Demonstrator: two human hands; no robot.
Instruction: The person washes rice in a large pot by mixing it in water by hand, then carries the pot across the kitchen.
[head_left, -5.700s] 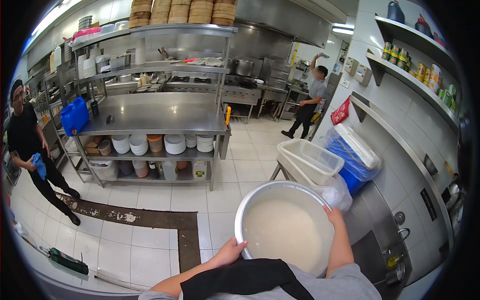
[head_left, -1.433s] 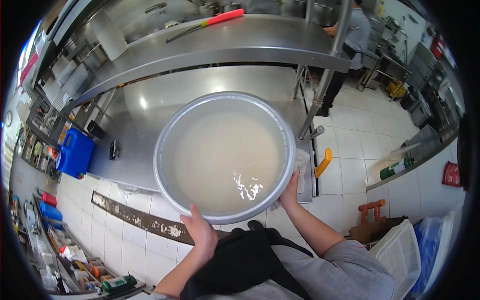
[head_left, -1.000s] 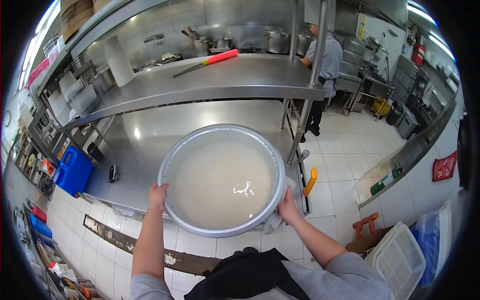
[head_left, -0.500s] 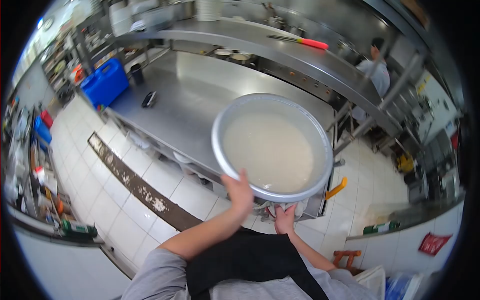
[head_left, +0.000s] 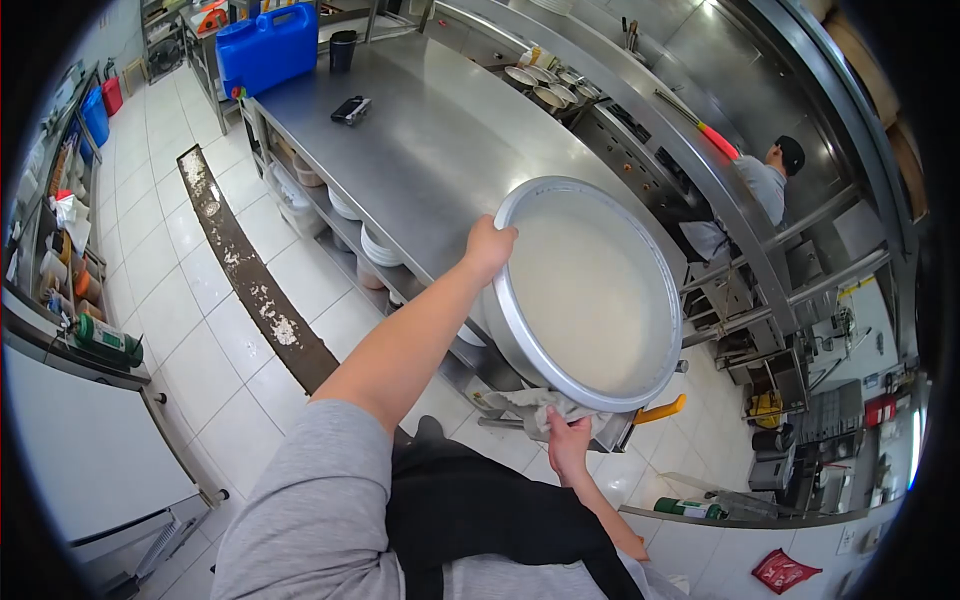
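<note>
A large round metal pot (head_left: 522,342) of cloudy whitish liquid (head_left: 592,290) is at the near right end of the steel counter, its mouth facing me. My left hand (head_left: 490,248) is closed over the pot's left rim, thumb on the inner side. Below the near rim, my right hand (head_left: 568,442) pinches a light grey cloth (head_left: 532,405) against the pot's underside. Whether the base rests on the counter is hidden.
The steel counter (head_left: 400,130) carries a blue jerrycan (head_left: 265,50), a dark cup (head_left: 342,50) and a small black object (head_left: 351,110). A yellow handle (head_left: 660,410) juts out beside the pot. A floor drain channel (head_left: 245,270) runs left. Another person (head_left: 768,180) stands beyond the shelf.
My left hand has gone from the pot's near rim, fingers apart, up to its left rim and closed there. My right hand stays at the cloth. The view has turned.
</note>
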